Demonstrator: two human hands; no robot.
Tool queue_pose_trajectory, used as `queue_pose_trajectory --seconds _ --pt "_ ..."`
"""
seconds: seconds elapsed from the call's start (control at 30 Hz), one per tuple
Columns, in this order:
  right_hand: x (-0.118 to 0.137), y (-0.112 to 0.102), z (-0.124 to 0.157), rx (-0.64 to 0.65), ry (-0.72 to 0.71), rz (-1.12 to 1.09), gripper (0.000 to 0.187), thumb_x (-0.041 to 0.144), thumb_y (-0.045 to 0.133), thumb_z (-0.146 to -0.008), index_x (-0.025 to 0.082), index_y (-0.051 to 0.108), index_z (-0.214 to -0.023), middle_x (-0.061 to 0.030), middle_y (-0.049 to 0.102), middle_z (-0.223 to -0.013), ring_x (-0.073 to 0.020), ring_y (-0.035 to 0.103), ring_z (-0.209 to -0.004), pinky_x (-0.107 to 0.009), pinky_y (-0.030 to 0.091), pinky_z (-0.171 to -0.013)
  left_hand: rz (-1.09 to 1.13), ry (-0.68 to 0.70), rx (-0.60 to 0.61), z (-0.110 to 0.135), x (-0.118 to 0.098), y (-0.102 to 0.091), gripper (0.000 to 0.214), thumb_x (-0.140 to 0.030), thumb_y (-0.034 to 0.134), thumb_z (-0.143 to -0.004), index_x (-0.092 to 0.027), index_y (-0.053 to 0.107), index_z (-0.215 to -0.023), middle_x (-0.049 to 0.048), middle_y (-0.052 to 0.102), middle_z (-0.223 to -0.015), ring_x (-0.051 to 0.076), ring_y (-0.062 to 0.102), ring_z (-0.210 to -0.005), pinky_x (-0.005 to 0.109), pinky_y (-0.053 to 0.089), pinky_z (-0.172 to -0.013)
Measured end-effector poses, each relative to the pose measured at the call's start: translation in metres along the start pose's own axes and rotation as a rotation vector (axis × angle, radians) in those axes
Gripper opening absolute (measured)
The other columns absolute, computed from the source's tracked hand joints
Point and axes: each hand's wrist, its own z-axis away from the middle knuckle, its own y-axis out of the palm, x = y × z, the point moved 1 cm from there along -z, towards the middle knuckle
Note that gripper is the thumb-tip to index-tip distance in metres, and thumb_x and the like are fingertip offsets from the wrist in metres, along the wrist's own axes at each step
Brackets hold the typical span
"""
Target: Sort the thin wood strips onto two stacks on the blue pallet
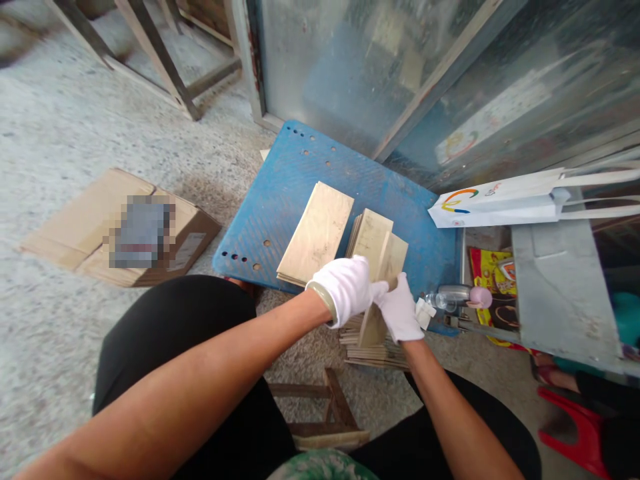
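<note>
A thin wooden board [374, 325] is tilted up on its edge between my hands. My right hand [401, 312], in a white glove, grips the board's right side. My left hand [346, 288], gloved too, is closed against the board, its thumb side meeting the right fingers; the inside of this fist is hidden. Just beyond lies a pile of pale boards [373, 230], partly covered by my hands. To the left, a neater stack of boards [317, 233] rests on the blue plastic surface [270, 193]. Below my hands, more boards [370, 355] are piled up.
A white paper bag [495, 199] and a pink-capped bottle [457, 295] are on the right, by a metal ledge [565, 287]. Leftward on the floor is a cardboard box [80, 220]. A glazed frame [330, 60] stands behind. Another person's foot shows near a red stool [575, 427].
</note>
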Motion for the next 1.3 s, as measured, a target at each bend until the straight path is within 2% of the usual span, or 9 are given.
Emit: queue_pose_trajectory --seconds 0.1,0.2,0.33,0.5,0.57,0.7,0.87,1.03,1.3 --pt "0.008 -0.005 -0.033 0.033 0.072 0.061 0.098 0.057 0.073 -0.059 0.012 0.037 -0.138 -0.0177 0.06 -0.122 -0.0326 0.058 -0.112 -0.043 0.048 -0.092 -0.16 0.098 0.117 0.007 -0.004 0.008 0.049 -0.041 0.048 -0.088 0.0 0.058 -0.112 0.0216 0.068 -0.09 0.033 0.067 -0.092 0.042 0.052 -0.077" --pt "0.021 -0.001 -0.058 0.033 0.098 0.097 0.108 0.061 0.075 -0.055 0.008 0.034 -0.139 -0.0209 0.057 -0.127 -0.0326 0.056 -0.115 -0.041 0.047 -0.095 -0.245 0.214 0.271 0.008 -0.006 0.021 0.034 -0.025 0.055 -0.083 -0.002 0.065 -0.106 0.0253 0.068 -0.094 0.036 0.066 -0.093 0.048 0.052 -0.075" --pt "0.037 0.01 -0.082 0.023 0.165 0.164 0.122 0.065 0.076 -0.05 0.001 0.027 -0.142 -0.026 0.052 -0.131 -0.0337 0.053 -0.119 -0.039 0.045 -0.098 -0.314 0.321 0.462 0.01 -0.007 0.035 0.031 -0.015 0.066 -0.072 -0.007 0.07 -0.101 0.0224 0.07 -0.094 0.038 0.066 -0.092 0.051 0.053 -0.07" --pt "0.051 0.026 -0.1 0.029 0.241 0.233 0.134 0.068 0.075 -0.05 -0.007 0.015 -0.144 -0.031 0.048 -0.133 -0.0355 0.048 -0.124 -0.04 0.044 -0.101 -0.307 0.32 0.426 0.018 -0.011 0.039 0.044 -0.013 0.072 -0.065 -0.005 0.068 -0.109 0.0238 0.069 -0.099 0.038 0.065 -0.091 0.05 0.052 -0.069" --pt "0.055 0.031 -0.103 0.023 0.25 0.252 0.138 0.068 0.075 -0.049 -0.009 0.012 -0.144 -0.0322 0.047 -0.132 -0.0364 0.046 -0.126 -0.041 0.042 -0.102 -0.289 0.336 0.469 0.02 -0.013 0.043 0.045 -0.015 0.074 -0.063 -0.004 0.068 -0.107 0.0237 0.069 -0.099 0.039 0.063 -0.095 0.051 0.051 -0.072" --pt "0.06 0.037 -0.104 0.02 0.266 0.254 0.136 0.069 0.074 -0.05 -0.008 0.013 -0.144 -0.0328 0.047 -0.132 -0.0367 0.045 -0.127 -0.042 0.042 -0.103 -0.283 0.361 0.546 0.022 -0.015 0.053 0.043 -0.016 0.077 -0.059 -0.002 0.07 -0.099 0.0237 0.069 -0.094 0.04 0.062 -0.095 0.054 0.05 -0.072" --pt "0.064 0.04 -0.106 0.003 0.287 0.257 0.133 0.067 0.075 -0.049 -0.006 0.017 -0.144 -0.0324 0.047 -0.132 -0.0378 0.046 -0.126 -0.043 0.042 -0.102 -0.273 0.392 0.588 0.025 -0.016 0.055 0.047 -0.017 0.078 -0.055 -0.002 0.07 -0.098 0.0226 0.069 -0.087 0.04 0.063 -0.09 0.054 0.049 -0.069" --pt "0.066 0.043 -0.106 -0.011 0.286 0.285 0.132 0.069 0.073 -0.051 -0.006 0.016 -0.144 -0.0332 0.046 -0.132 -0.0384 0.045 -0.126 -0.044 0.043 -0.101 -0.266 0.377 0.576 0.024 -0.017 0.057 0.05 -0.015 0.081 -0.049 -0.003 0.071 -0.097 0.0222 0.069 -0.088 0.042 0.062 -0.092 0.055 0.049 -0.071" --pt "0.067 0.047 -0.102 0.009 0.298 0.304 0.128 0.07 0.069 -0.056 -0.005 0.014 -0.145 -0.032 0.046 -0.133 -0.038 0.043 -0.128 -0.044 0.041 -0.102 -0.268 0.375 0.601 0.024 -0.016 0.058 0.043 -0.016 0.079 -0.053 -0.003 0.072 -0.093 0.0221 0.069 -0.085 0.04 0.063 -0.088 0.054 0.049 -0.069"
